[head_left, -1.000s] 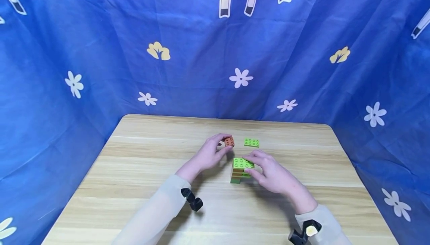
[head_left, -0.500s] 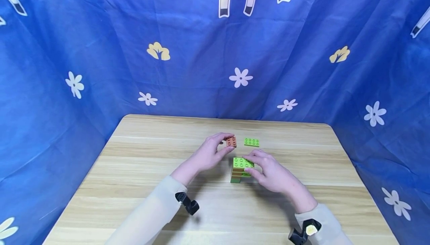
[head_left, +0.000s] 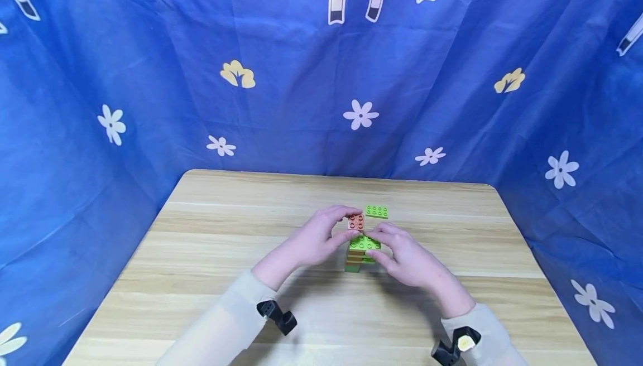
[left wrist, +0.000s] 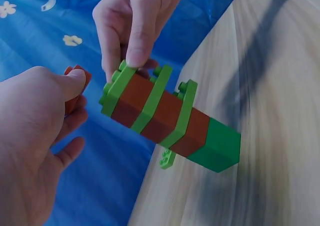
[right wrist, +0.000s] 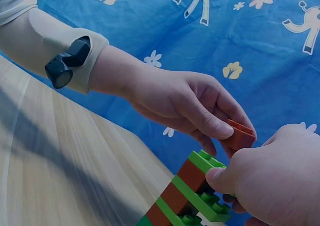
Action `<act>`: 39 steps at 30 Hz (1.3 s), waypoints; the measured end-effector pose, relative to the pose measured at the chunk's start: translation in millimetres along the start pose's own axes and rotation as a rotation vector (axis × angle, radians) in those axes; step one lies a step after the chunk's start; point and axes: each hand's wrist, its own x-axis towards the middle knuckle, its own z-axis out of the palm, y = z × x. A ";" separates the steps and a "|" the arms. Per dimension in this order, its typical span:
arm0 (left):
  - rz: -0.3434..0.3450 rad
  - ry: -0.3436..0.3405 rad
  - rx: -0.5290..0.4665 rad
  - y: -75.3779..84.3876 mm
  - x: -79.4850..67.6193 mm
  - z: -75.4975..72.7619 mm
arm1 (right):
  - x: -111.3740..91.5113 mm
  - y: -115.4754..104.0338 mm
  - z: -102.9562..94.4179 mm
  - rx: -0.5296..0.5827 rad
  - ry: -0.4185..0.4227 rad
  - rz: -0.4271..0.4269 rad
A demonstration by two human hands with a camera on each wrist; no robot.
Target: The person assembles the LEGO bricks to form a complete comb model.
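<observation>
Between its thumb and fingers my left hand (head_left: 316, 237) pinches a small reddish-brown toy brick (head_left: 356, 222), held just above the top of a brick tower (left wrist: 165, 105). The tower stands upright, with a dark green brick at its foot and brown bricks alternating with thin lime green plates above. My right hand (head_left: 404, 257) grips the tower's topmost lime plate (head_left: 358, 245) from the right, thumb in front. In the right wrist view a gap shows between the held brick (right wrist: 239, 135) and the tower's top. Some of the tower's right side is hidden behind my right fingers.
A loose lime green plate (head_left: 377, 211) lies on the wooden table (head_left: 201, 232) just behind the tower. A blue curtain (head_left: 301, 104) with printed flowers and animals hangs around the table's back and sides.
My left hand has carried the brown brick to the right and closer to me, from left of the loose plate to over the tower. My right hand stays on the tower.
</observation>
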 end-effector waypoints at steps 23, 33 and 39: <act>0.031 -0.039 0.031 3.7 -11.7 13.2 | 1.6 -0.7 -2.4 0.011 0.006 0.001; 0.034 -0.032 0.062 5.5 -14.3 15.0 | 1.5 0.4 -0.9 0.015 0.005 0.001; 0.042 -0.039 0.145 7.0 -13.2 14.1 | 1.5 0.6 -0.8 0.022 -0.005 0.007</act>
